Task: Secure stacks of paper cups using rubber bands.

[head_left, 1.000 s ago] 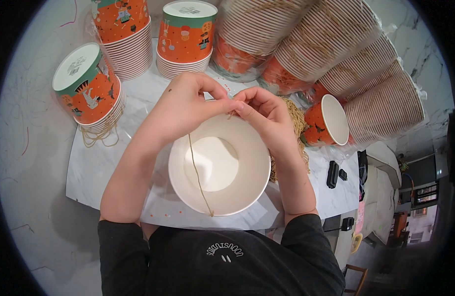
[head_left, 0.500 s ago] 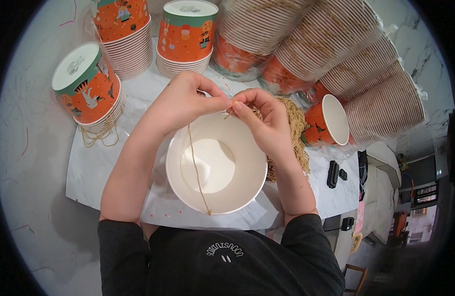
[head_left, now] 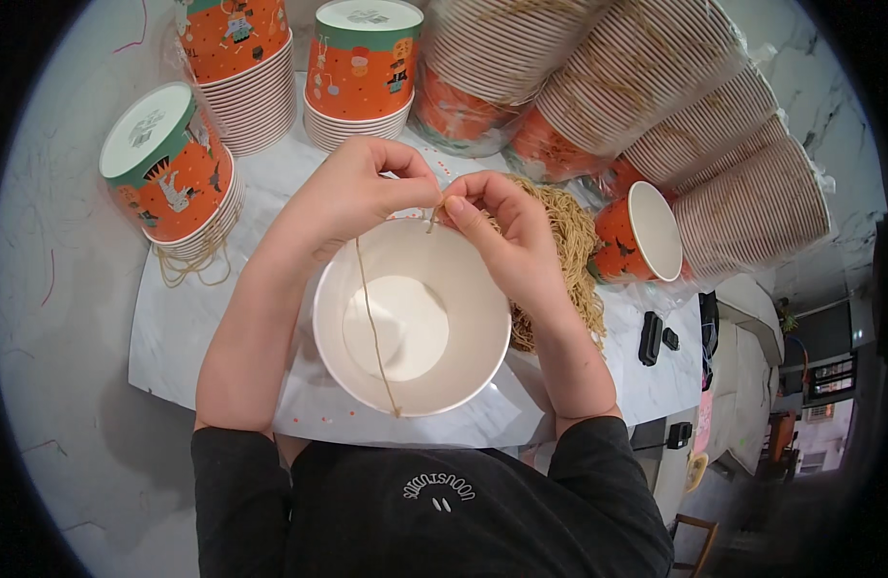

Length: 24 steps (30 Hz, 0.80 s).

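A large white-lined paper bucket (head_left: pixel 468 356) stands on the table in front of me, its mouth facing up. From its near rim a tan string (head_left: pixel 374 332) crosses the opening to the far side, under my left hand (head_left: pixel 367 188). Above the far rim, my left hand pinches string between thumb and forefinger. My right hand (head_left: pixel 506 222) meets it fingertip to fingertip, also pinching the string, and a short end dangles below. Whether a knot lies between the fingertips is hidden. A heap of tan strings (head_left: pixel 569 241) lies beside and partly behind my right hand.
Upside-down orange-and-green bucket stacks (head_left: pixel 362 63) stand at the back left; a nearer stack (head_left: pixel 179 188) has string hanging off it. Plastic-wrapped bucket stacks (head_left: pixel 646 77) fill the back right. A single orange bucket (head_left: pixel 656 231) lies tipped by them, near small black devices (head_left: pixel 649 339).
The bucket has shifted slightly left, with the string across it. My left fingertips have drawn a little left, and the short string end hangs more plainly below my right fingers.
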Each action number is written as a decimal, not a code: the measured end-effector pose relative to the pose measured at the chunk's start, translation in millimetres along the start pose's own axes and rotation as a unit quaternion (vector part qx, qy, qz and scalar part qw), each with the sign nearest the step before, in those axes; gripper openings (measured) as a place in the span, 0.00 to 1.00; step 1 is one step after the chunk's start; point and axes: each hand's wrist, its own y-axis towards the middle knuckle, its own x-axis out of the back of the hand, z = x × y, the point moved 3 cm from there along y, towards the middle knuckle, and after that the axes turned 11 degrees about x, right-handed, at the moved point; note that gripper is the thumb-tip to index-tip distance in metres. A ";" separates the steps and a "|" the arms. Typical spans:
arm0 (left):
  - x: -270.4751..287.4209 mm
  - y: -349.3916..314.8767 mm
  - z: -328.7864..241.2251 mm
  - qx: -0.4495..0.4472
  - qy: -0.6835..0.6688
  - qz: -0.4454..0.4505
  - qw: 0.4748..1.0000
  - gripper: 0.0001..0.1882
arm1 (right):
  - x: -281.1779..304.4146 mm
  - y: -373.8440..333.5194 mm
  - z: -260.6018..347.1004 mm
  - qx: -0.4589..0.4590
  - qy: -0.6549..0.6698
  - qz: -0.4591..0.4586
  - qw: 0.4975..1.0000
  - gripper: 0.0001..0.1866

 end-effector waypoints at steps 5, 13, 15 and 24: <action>0.8 -1.2 -2.0 0.002 -0.007 0.013 1.000 0.04 | -0.9 0.9 1.9 0.077 -0.134 0.043 0.987 0.07; 6.7 -1.5 -1.5 0.016 0.011 0.009 1.000 0.04 | 4.0 1.6 0.5 0.101 -0.174 0.033 0.979 0.07; 9.4 -1.8 -2.5 0.005 0.024 0.003 1.000 0.05 | 6.2 2.2 0.2 0.094 -0.190 0.037 0.977 0.08; 1.2 -1.5 -1.5 -0.030 0.048 0.017 0.998 0.08 | 3.2 2.2 7.7 0.104 -0.197 0.041 0.974 0.08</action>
